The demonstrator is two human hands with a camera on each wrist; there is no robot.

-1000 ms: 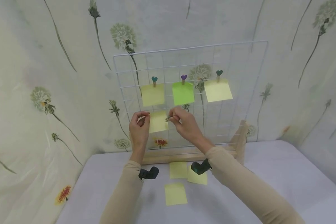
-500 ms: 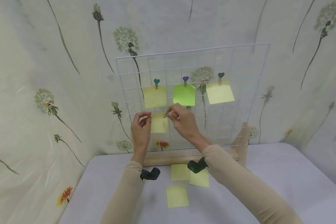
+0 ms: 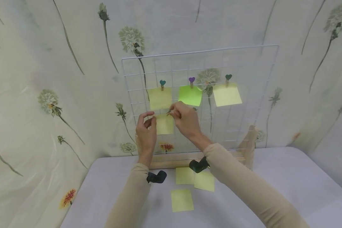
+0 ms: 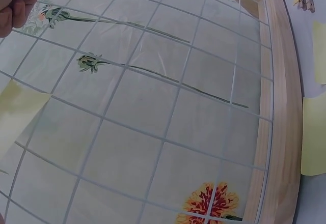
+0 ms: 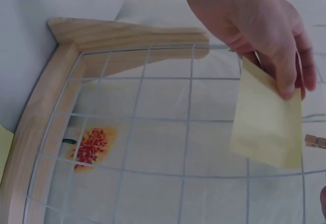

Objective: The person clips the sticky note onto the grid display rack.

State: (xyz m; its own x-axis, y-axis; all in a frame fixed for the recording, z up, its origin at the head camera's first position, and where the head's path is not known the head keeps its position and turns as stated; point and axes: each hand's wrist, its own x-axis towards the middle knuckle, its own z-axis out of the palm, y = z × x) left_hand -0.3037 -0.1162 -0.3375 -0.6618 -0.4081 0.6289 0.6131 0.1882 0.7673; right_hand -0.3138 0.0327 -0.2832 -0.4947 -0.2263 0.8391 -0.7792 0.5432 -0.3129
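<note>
Against a white wire grid (image 3: 216,126), my left hand (image 3: 147,136) pinches a yellow sticky note (image 3: 164,124) by its left edge. The right wrist view shows that thumb (image 5: 286,76) on the front of the note and the other fingers behind. My right hand (image 3: 186,122) pinches a small wooden clothespin (image 5: 315,141) at the note's top edge. Above hang a yellow note (image 3: 160,98), a green note (image 3: 190,96) and a pale yellow note (image 3: 228,95), each under a heart-topped clothespin. In the left wrist view, part of my right hand (image 4: 18,5) shows at the upper left.
The grid stands in a wooden base (image 3: 171,163) with a wooden foot (image 3: 248,145) at its right. Yellow notes (image 3: 182,200) lie on the white table (image 3: 296,186) in front. Several heart clothespins (image 4: 305,1) lie beside the base. A flower-patterned cloth (image 3: 82,126) hangs behind.
My right hand has moved up and slightly left with the clothespin, from the note's right side to its top edge. My left hand keeps its hold on the note.
</note>
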